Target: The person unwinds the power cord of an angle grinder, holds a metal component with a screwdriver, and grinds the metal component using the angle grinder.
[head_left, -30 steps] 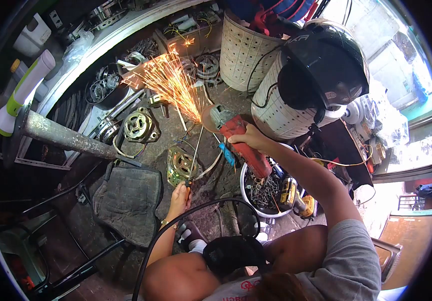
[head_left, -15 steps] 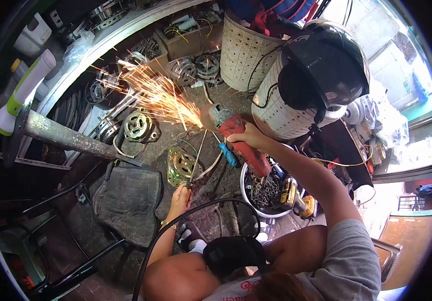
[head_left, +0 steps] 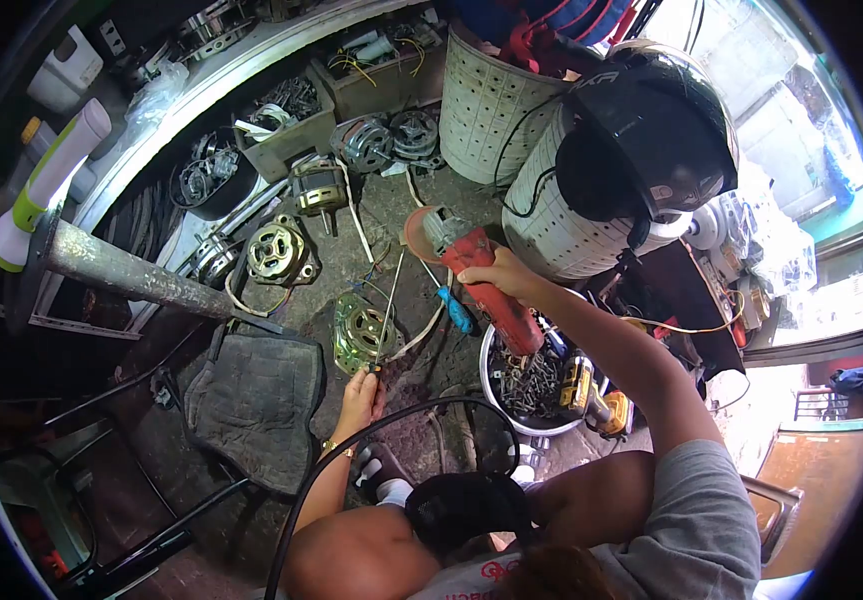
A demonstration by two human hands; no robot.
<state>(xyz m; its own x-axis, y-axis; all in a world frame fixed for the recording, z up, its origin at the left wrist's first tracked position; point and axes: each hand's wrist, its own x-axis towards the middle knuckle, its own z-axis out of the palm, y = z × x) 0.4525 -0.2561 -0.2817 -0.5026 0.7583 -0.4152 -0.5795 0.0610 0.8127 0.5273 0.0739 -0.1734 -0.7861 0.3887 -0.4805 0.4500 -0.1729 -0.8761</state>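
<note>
My right hand (head_left: 496,275) is wrapped round a red angle grinder (head_left: 496,300), whose reddish-brown disc (head_left: 417,236) points up and left. In my left hand (head_left: 359,398) is a long-shafted screwdriver (head_left: 389,310); the grip is mostly covered by my fingers. Its tip stands close to the disc's lower left edge, seemingly just apart from it. Behind the shaft lies a brassy motor housing (head_left: 356,330) on the floor. A blue-handled screwdriver (head_left: 454,309) lies just below the grinder's head.
A bowl of screws (head_left: 526,390) holds a yellow cordless drill (head_left: 579,388) at its edge. Several motors (head_left: 279,252) and parts bins (head_left: 296,130) sit at the back left. Perforated white drums (head_left: 496,100) stand behind. A black cable (head_left: 301,490) loops past my left arm.
The bright spark stream from the disc has stopped. The screwdriver's tip has shifted slightly left, away from the disc. Both hands stay nearly in place.
</note>
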